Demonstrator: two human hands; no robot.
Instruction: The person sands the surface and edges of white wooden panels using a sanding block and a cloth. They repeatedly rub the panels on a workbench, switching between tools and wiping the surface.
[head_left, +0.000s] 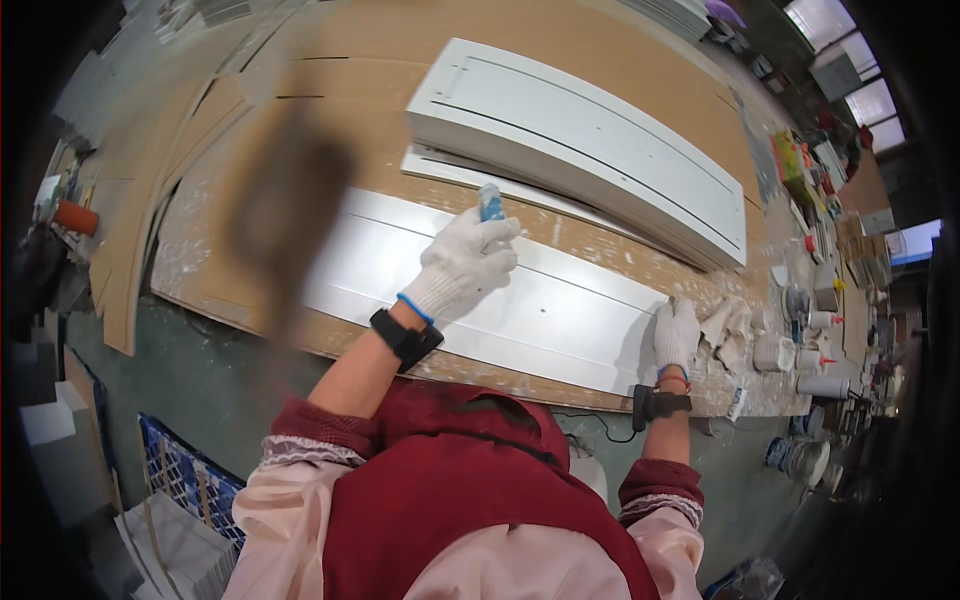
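Note:
A long white panel (560,315) with shallow grooves and small dark spots lies flat in front of me on a brown, white-smeared worktable. My left hand (465,265), in a white knitted glove, is over its middle. It is closed around a small blue thing (490,204) with a whitish top; its exact kind I cannot make out. At the panel's right end is my right hand (677,335), gloved too, its fingers bent at the edge and holding it. Beyond the panel stands a stack of similar white panels (590,130).
A crumpled pale cloth (728,328) lies beside my right hand. Tubs and bottles (775,352) line the table's right side. Brown boards (140,220) lie at the left, near an orange container (75,217). A dark blurred shape (295,185) hides part of the left table.

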